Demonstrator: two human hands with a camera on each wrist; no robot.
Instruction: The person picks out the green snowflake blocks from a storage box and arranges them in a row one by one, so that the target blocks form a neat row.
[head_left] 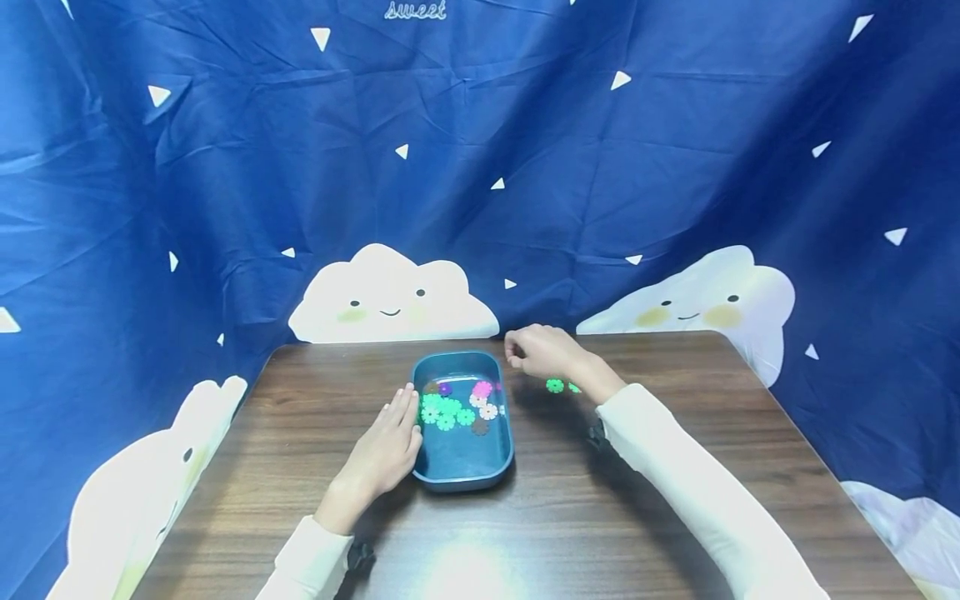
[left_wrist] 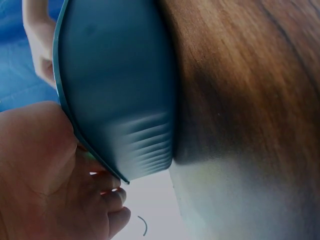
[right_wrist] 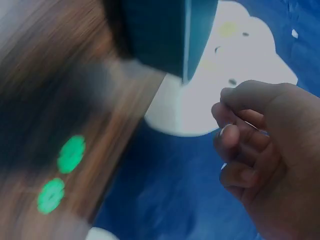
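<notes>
A dark teal tray (head_left: 462,482) stands on the table with flower-shaped pieces inside it. Most are green pieces (head_left: 446,408); pink pieces (head_left: 482,389), pale pieces (head_left: 488,412), brown and purple ones lie among them. My left hand (head_left: 386,442) rests along the tray's left rim, its fingers nearly straight. Beyond the tray's far right corner, my right hand (head_left: 546,350) is raised with loosely curled fingers; no piece shows between them in the right wrist view. Two green flower pieces (right_wrist: 71,154) lie on the table below that hand, apart from the tray.
The tray and loose pieces are on a brown wood-grain table (head_left: 600,517). Right behind the table hangs a blue cloth (head_left: 450,208) with white clouds and triangles. Both forearms reach in from the near side in white sleeves (head_left: 697,500).
</notes>
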